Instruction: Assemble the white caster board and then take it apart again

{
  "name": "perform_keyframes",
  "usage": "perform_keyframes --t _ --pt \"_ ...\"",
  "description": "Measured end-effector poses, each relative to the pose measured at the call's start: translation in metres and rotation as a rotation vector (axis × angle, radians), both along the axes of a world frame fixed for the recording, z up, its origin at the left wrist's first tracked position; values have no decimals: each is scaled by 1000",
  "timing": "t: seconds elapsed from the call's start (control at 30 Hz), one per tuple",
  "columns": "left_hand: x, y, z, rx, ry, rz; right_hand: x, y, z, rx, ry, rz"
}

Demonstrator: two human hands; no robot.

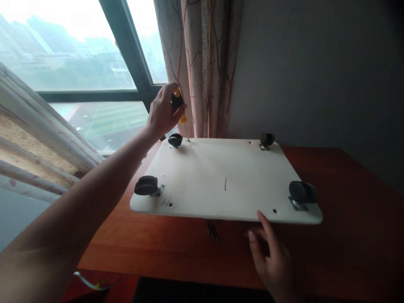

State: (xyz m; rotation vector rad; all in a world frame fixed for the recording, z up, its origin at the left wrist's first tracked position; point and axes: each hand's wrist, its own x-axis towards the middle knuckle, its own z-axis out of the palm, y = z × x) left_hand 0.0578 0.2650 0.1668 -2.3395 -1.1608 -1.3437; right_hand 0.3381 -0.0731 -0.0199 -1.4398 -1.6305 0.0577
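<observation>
My left hand (164, 108) is closed around the yellow and black handle of a screwdriver (183, 119). Its shaft points down into a hole near the far left corner of a white board (202, 176). Black casters on metal plates stand up at the corners: a far left caster (175, 139), a near left caster (147, 185), a far right caster (267, 139) and a near right caster (302, 192). At the board's front edge, my right hand (271, 256) has its fingers apart, the index fingertip at the edge. It holds nothing visible.
The board rests above a reddish-brown wooden table (347, 235). Small dark metal pieces (212, 231) lie under its front edge. Curtains (214, 71) and a window (94, 63) stand behind and left. A white cable (91, 283) shows below the table's front edge.
</observation>
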Motion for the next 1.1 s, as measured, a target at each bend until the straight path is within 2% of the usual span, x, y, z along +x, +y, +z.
perform_keyframes --t 0.1,0.3,0.5,0.63,0.8,0.9,0.97,1.1 --pt "2 -3 6 -24 16 -22 0 0 -1 1 7 4" --pt "5 -4 17 -61 -2 42 0 0 0 -8 33 9" --pt "7 -2 23 -70 -46 1 1 2 2 -6 44 9" --pt "6 0 23 -101 -63 47 1 2 0 -16 69 12" --pt "2 10 19 -21 -135 72 2 2 1 -26 105 28" --pt "1 14 16 -58 -118 91 1 3 2 -32 121 35" --pt "2 13 16 -114 -119 28 1 4 2 -38 131 38" --pt "2 5 21 -359 -180 -354 2 4 -1 -58 151 46"
